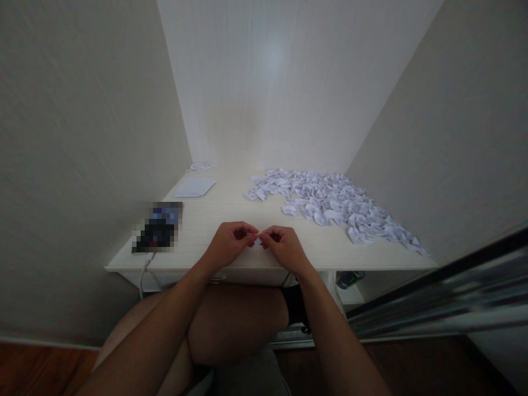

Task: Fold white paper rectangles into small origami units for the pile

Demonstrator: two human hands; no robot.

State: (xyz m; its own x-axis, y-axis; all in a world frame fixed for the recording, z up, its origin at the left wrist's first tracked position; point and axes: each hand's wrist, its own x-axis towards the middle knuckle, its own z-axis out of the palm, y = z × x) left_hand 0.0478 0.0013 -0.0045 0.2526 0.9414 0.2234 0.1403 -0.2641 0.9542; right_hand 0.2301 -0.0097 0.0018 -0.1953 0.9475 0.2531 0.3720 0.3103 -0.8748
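Hands pinching tiny paper

Left hand [229, 242] and right hand [284, 247] close together, fingertips squeezed on small paper piece [257, 240] between them. Could tear or slip if pulled too hard. Folded paper pile [330, 206] beyond right hand.

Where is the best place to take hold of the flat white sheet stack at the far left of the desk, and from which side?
Probably the near right corner of the flat white sheet stack, approached from the right: it lies flat on the desk, so only an edge can be lifted, and that side is bare.

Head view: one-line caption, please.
Both hands, left hand and right hand, pinch a small white paper piece beside folded-paper heap.
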